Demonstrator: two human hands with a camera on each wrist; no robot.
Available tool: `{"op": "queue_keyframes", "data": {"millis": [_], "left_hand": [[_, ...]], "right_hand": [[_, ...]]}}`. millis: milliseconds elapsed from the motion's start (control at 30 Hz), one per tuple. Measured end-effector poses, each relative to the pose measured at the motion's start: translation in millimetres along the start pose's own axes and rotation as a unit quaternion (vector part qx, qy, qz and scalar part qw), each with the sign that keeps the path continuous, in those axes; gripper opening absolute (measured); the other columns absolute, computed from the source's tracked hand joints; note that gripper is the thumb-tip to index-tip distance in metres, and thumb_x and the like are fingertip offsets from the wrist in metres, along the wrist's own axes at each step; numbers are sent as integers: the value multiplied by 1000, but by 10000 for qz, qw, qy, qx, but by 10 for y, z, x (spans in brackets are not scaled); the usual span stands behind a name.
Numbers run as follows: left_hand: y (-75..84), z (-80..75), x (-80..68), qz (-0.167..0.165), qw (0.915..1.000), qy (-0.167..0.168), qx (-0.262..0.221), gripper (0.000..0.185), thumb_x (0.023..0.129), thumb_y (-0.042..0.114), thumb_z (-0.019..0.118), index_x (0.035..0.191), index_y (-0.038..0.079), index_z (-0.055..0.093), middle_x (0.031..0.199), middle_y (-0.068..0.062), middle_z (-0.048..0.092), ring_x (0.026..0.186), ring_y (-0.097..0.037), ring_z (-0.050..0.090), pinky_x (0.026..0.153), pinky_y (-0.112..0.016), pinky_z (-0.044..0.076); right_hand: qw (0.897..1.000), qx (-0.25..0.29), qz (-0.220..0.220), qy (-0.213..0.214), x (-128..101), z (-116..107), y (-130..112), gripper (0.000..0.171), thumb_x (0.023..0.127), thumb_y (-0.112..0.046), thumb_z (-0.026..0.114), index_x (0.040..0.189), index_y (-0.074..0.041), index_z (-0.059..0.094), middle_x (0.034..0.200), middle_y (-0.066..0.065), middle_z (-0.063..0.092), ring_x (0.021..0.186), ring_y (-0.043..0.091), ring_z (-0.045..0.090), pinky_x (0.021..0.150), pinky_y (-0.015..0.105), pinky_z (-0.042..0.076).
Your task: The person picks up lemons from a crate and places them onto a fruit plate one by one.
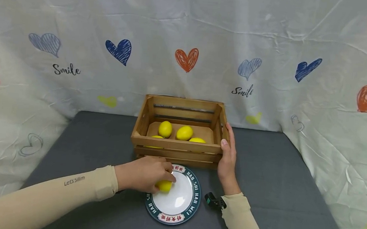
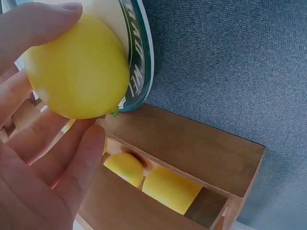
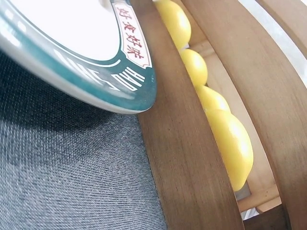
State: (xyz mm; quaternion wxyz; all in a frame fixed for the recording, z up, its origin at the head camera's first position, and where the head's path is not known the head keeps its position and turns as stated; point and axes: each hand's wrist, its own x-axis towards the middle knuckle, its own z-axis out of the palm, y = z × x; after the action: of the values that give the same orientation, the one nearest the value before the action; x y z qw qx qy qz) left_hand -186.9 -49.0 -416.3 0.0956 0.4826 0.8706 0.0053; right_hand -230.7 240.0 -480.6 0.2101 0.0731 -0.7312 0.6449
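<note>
Over the left part of a white plate with a green lettered rim (image 1: 195, 194), my left hand (image 1: 148, 174) grips a lemon (image 1: 164, 186). The left wrist view shows that lemon (image 2: 79, 72) held between thumb and fingers, its small green tip visible. Behind the plate stands a slatted wooden crate (image 1: 177, 153) with several lemons (image 1: 184, 133) inside. My right hand (image 1: 228, 159) rests against the crate's right side, fingers stretched along it and thumb near the front corner. In the right wrist view, lemons (image 3: 232, 148) show between the slats; the hand itself is out of that view.
A dark grey cloth (image 1: 277, 193) covers the table. Behind and at both sides hangs a white curtain (image 1: 216, 30) printed with hearts. The crate stands near the table's back edge, with the plate close in front of it. A dark band (image 1: 215, 201) is on the right wrist.
</note>
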Motion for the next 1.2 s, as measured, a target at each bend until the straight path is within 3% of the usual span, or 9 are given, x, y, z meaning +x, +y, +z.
{"op": "queue_keyframes", "data": {"millis": [300,533,700,967,1200], "left_hand": [[6,10,17,-63,9999,-26,110,53,85,30,94,135,33,76,128,1,73,109,-17,66,94,-36,61],[39,-105,45,-37,9993,-95,357,58,84,35,94,138,33,73,131,2,72,115,-17,69,99,-38,61],[83,-356,93,205,9990,-58,395,57,87,36,91,140,32,72,131,3,72,115,-16,68,98,-35,61],[125,-967,274,580,9981,178,132,48,97,41,81,141,26,72,136,5,73,120,-14,68,102,-35,60],[0,-1378,502,301,9973,672,-37,44,97,39,81,139,27,74,135,4,74,117,-16,71,103,-38,61]], "right_hand": [[10000,56,-20,-19,5,-2,0,63,107,-35,42,170,-38,33,177,-15,28,164,18,24,134,63,8],[10000,-4,-78,-35,-4,0,19,63,107,-35,41,169,-39,34,177,-14,29,164,18,24,134,65,8],[9999,-87,-73,-13,-8,5,8,63,107,-36,41,169,-38,33,177,-13,29,164,18,24,134,65,7],[10000,-5,29,-53,30,-21,-22,63,108,-34,41,170,-35,32,178,-9,29,165,21,24,134,65,8],[9999,122,-22,-89,-6,-19,-16,62,108,-34,41,170,-36,33,178,-9,29,165,20,24,133,67,9]]}}
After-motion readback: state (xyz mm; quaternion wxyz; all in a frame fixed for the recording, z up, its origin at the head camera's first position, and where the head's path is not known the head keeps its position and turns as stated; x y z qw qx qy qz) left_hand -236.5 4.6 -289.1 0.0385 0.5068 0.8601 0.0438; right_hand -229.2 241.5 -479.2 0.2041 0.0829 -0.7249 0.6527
